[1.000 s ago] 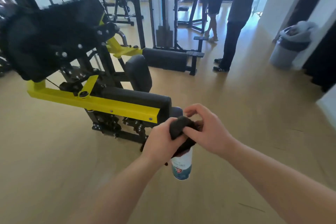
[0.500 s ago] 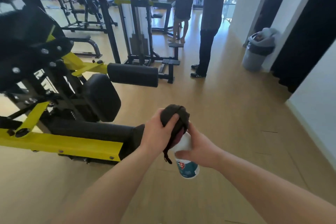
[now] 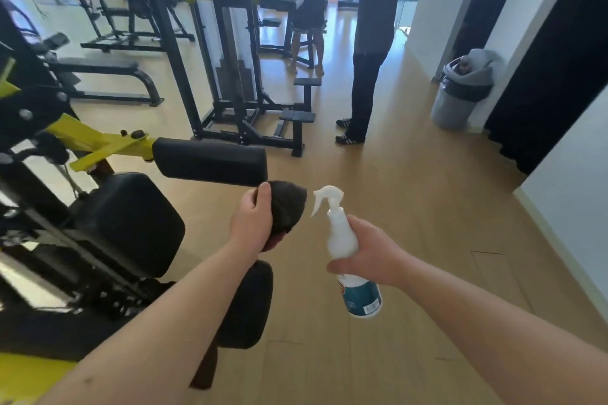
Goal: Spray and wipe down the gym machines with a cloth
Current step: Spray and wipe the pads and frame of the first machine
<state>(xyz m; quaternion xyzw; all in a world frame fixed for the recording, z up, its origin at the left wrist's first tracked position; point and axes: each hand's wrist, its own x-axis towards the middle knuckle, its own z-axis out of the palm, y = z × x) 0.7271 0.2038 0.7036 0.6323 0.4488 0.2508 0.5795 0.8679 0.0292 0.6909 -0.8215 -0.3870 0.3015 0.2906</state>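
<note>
gripping cloth (image 3: 289, 204) — spray bottle (image 3: 340, 235) alongside

Grey bin (image 3: 460, 102) beside white wall (image 3: 526, 10), person in dark trousers (image 3: 365, 85), wooden floor (image 3: 411, 191)

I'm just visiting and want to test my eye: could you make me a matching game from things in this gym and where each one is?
Things: 1 cloth; 2 spray bottle; 3 waste bin; 4 roller pad.
Places: A on the floor; B in the right hand; C on the yellow arm; D in the left hand.
Pairs: 1-D, 2-B, 3-A, 4-C.
</note>
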